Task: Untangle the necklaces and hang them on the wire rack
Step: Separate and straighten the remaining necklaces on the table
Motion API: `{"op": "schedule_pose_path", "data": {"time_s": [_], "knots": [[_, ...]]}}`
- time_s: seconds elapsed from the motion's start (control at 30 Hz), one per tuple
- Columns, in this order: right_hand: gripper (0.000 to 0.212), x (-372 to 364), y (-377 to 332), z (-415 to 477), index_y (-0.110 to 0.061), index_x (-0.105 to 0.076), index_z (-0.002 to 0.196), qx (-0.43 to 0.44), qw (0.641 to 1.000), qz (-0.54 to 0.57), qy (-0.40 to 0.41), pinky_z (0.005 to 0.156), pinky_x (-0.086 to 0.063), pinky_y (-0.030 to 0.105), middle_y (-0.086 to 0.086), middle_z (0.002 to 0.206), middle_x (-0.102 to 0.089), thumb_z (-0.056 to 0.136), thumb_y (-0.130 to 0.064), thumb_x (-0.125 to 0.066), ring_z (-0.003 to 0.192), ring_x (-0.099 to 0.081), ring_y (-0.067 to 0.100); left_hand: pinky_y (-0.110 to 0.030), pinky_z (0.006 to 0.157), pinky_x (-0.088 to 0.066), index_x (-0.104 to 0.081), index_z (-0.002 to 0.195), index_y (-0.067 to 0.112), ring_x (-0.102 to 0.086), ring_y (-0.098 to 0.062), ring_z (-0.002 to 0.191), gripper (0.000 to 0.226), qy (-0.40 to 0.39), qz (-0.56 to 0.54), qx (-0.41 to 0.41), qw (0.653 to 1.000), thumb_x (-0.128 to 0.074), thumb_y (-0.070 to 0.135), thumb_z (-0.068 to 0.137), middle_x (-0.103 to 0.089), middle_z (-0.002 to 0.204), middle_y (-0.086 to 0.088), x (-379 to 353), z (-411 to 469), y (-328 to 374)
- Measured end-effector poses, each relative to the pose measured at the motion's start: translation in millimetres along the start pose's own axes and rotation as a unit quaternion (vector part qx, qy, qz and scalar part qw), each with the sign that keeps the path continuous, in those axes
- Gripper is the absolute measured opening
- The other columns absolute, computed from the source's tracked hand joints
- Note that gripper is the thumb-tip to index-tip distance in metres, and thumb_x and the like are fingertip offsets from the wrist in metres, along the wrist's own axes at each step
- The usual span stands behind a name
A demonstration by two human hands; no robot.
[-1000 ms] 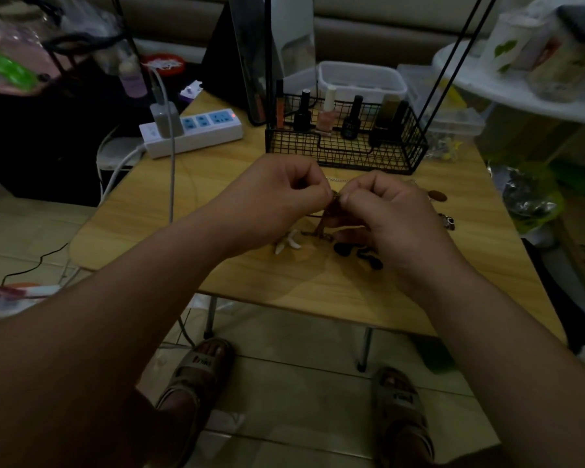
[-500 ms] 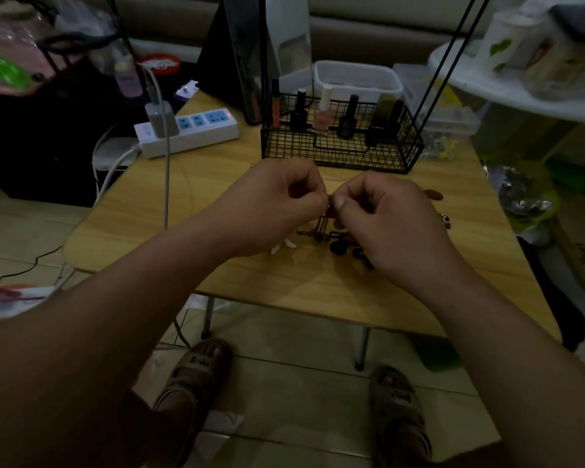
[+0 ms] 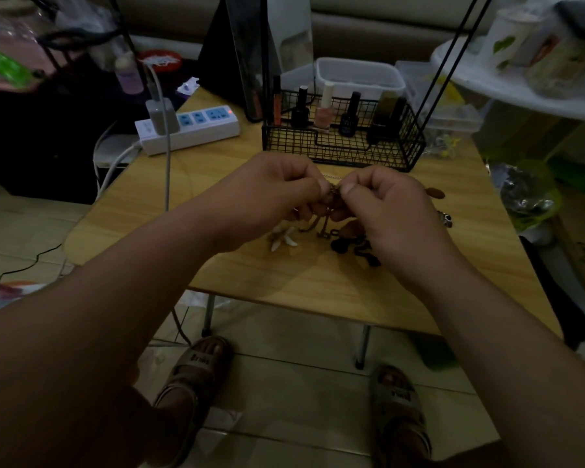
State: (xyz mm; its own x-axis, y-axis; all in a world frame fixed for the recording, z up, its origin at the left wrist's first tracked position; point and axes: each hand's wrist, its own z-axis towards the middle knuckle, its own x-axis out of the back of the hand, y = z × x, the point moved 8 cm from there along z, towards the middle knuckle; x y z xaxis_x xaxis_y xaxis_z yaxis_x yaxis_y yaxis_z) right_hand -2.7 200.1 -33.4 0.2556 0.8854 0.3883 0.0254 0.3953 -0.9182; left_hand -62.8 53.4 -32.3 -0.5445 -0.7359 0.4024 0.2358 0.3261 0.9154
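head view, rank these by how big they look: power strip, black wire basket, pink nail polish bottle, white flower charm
1. black wire basket
2. power strip
3. pink nail polish bottle and white flower charm look about alike; the charm lies nearer the camera, so unranked.

— What's the room like?
— On my feed it's dim. A pale wooden table [image 3: 318,292] on thin metal legs [image 3: 363,346] stands on a beige tiled floor [image 3: 284,393], with a brownish sofa [image 3: 385,32] behind it and a white shelf [image 3: 520,103] at right
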Motion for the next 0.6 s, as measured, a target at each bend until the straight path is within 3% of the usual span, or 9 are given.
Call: {"op": "schedule_pose_path", "data": {"time_s": [0.1,0.23,0.4,0.5,0.6], "knots": [[0.012,-2.9,-1.5,-2.3,-0.02,-0.069,0.096,-0.012,0.999,0.006,-0.034,0.081,-0.063,0.048,0.002,0.094,-0.077,0.102,-0.021,-0.058,0.086,-0.074,0.011,-0.027,0.076,-0.056,-0.073,0.093,0.014,-0.066,-0.011,0.08,0.015,0.0,0.015,-0.01,1.0,-0.061,0.018,0.102,-0.077,0.092,-0.005,-0.2,-0.1,0.7],[0.008,-3.3,-7.8,-4.6,-0.027,-0.07,0.094,0.042,0.995,-0.084,-0.042,0.081,-0.061,0.046,-0.003,0.092,-0.075,0.1,-0.029,-0.064,0.087,-0.071,0.011,-0.028,0.075,-0.055,-0.073,0.09,0.015,-0.066,-0.01,0.078,0.013,0.011,0.025,-0.024,0.999,-0.063,0.017,0.098,-0.074,0.084,0.0,2.3,-0.4,2.6],[0.006,-3.4,-10.8,-7.4,-0.03,-0.069,0.092,0.103,0.98,-0.165,-0.032,0.069,-0.058,0.035,-0.01,0.085,-0.07,0.097,-0.029,-0.067,0.079,-0.066,0.006,-0.014,0.056,-0.043,-0.073,0.084,0.017,-0.056,0.001,0.062,0.01,0.022,0.12,-0.067,0.99,-0.07,0.021,0.094,-0.066,0.072,0.007,-0.8,-2.4,7.6],[0.002,-6.7,-10.3,-9.2,-0.03,-0.069,0.095,0.13,0.967,-0.218,-0.031,0.073,-0.057,0.04,-0.012,0.085,-0.07,0.095,-0.03,-0.067,0.081,-0.066,0.006,-0.016,0.053,-0.043,-0.07,0.08,0.016,-0.054,0.0,0.059,0.013,0.025,0.147,-0.076,0.986,-0.073,0.021,0.091,-0.064,0.066,0.007,-4.3,-3.1,5.4],[0.006,-4.7,-9.1,-5.2,-0.03,-0.071,0.092,0.114,0.974,-0.195,-0.026,0.069,-0.056,0.035,-0.011,0.083,-0.07,0.096,-0.028,-0.068,0.078,-0.066,0.005,-0.016,0.053,-0.043,-0.07,0.081,0.012,-0.054,0.0,0.059,0.012,0.029,0.141,-0.076,0.987,-0.072,0.019,0.091,-0.064,0.068,0.005,-3.7,-2.7,6.1]]}}
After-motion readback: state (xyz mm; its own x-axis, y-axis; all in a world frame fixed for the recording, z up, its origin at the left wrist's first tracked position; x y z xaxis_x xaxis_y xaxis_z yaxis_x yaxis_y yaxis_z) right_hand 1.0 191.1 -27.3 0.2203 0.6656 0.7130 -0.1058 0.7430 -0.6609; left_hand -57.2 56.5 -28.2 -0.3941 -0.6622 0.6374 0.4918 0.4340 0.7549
